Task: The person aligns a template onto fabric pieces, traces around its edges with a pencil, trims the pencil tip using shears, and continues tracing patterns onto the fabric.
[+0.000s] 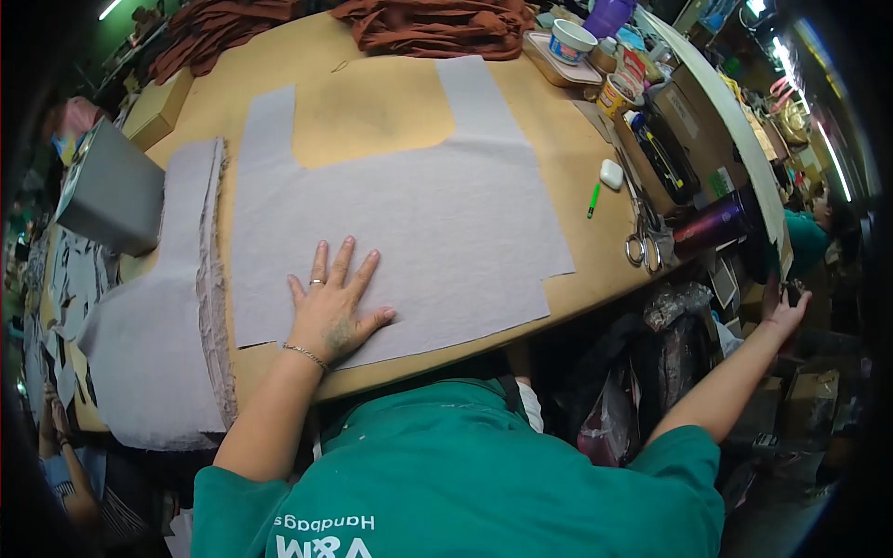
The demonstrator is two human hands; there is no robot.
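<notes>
My left hand (337, 304) lies flat with fingers spread on a pale grey-lilac cut fabric piece (400, 214). The piece is broad, with two upright arms and a wide notch at its far side. A ring and a bracelet are on this hand and wrist. Out to the right, off the table, my right hand (787, 312) is raised near the lower end of a pale upright board (763, 167). Its fingers look apart; a small dark patch shows between them, too small to make out. Left of the fabric piece lies a stack of similar grey fabric (153, 325) with frayed edges.
A grey metal block (113, 191) stands on the left stack. Rust-brown fabric (437, 26) is piled at the back. Along the right edge are scissors (643, 237), a green pen (593, 200), a white case (611, 174), a purple tumbler (712, 223) and several tubs. Other people are nearby.
</notes>
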